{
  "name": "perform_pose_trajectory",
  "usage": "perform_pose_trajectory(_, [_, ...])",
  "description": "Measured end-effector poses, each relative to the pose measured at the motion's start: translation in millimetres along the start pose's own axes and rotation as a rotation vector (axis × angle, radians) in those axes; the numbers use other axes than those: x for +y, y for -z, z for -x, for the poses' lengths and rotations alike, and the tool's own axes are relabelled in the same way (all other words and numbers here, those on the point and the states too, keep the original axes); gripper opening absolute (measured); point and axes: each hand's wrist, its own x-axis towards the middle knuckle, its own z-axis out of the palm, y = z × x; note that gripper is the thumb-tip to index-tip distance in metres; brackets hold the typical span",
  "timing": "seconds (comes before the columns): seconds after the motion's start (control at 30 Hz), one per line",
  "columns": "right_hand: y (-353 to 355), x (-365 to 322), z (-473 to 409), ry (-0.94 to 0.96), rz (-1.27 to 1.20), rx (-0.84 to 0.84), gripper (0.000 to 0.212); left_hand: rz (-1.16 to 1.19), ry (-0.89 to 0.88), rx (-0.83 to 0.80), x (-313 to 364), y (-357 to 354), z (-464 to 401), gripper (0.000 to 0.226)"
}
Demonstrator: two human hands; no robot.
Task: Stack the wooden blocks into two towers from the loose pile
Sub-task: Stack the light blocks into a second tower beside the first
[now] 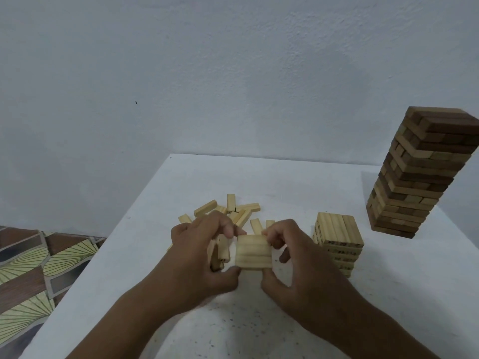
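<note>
the left hand [199,244] holds spare blocks curled in its fingers and pinches one end of a row of three blocks [254,252]. the right hand [293,252] pinches the other end. the row lies sideways between both hands. the short tower [338,242] waits just right, nearer the right hand.

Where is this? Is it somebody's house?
Probably a room in a home, though I can't be sure. A plain white table stands against a bare painted wall, the floor has patterned tiles, and wooden toy blocks are being stacked into a tall tower.
</note>
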Motion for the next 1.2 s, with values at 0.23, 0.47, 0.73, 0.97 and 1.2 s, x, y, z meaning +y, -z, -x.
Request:
perform_pose_trajectory(0.23, [44.9,-7.7,-6.7,0.018,-0.003,0.124,0.047,0.238,-0.028,0.112,39.9,0.0,-18.4,0.043])
perform_pose_trajectory(0.47, [87.9,14.1,-2.2,-0.103,-0.155,0.127,0.048,0.27,0.008,0.101,68.4,-27.2,-45.7,0.053])
perform_pose_trajectory(0.73, [105.8,44.7,10.5,-0.208,-0.092,0.089,0.05,0.281,0.048,-0.005,81.1,-62.2,-62.3,0.057])
perform_pose_trajectory(0.97, [105.4,59.1,16.9,-0.254,-0.112,0.065,0.049,0.291,0.066,-0.038,75.6,-73.8,-63.6,0.058])
perform_pose_trajectory(1.2, [102.2,62.4,17.0,-0.246,-0.09,0.066,0.051,0.235,0.083,-0.037,73.3,-77.1,-61.3,0.062])
